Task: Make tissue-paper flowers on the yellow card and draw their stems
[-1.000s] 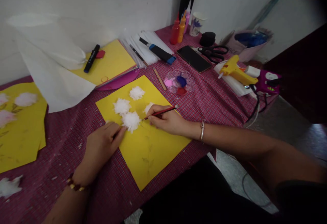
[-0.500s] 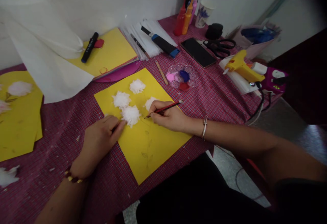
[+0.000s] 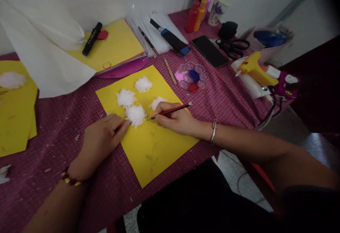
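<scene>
A bright yellow sheet of paper (image 3: 148, 144) lies at a slant on the red checked tablecloth (image 3: 53, 148), one corner hanging just past the table's near edge. Four fluffy white cotton puffs (image 3: 135, 114) sit on its upper half in a loose cluster, and faint pencil stems with small leaves run down the lower half. The right hand (image 3: 176, 119) rests on the sheet and pinches a red pencil (image 3: 170, 111) between thumb and fingers, the tip touching the paper just right of the lowest puff, the other end pointing up and to the right. The left hand (image 3: 99, 141) lies flat at the sheet's left edge, its fingers together and pressing down on the paper, the fingertips just beside that same puff. Beyond the sheet stand a clear paint palette (image 3: 191, 77) with pink, blue and red wells, a wooden stick (image 3: 170, 70), a dark phone (image 3: 209, 51), black scissors (image 3: 233, 45), a yellow glue gun (image 3: 253, 70) and a few paint bottles (image 3: 198, 11). A black marker (image 3: 91, 39) lies on a stack of coloured paper (image 3: 119, 47) near the wall.
</scene>
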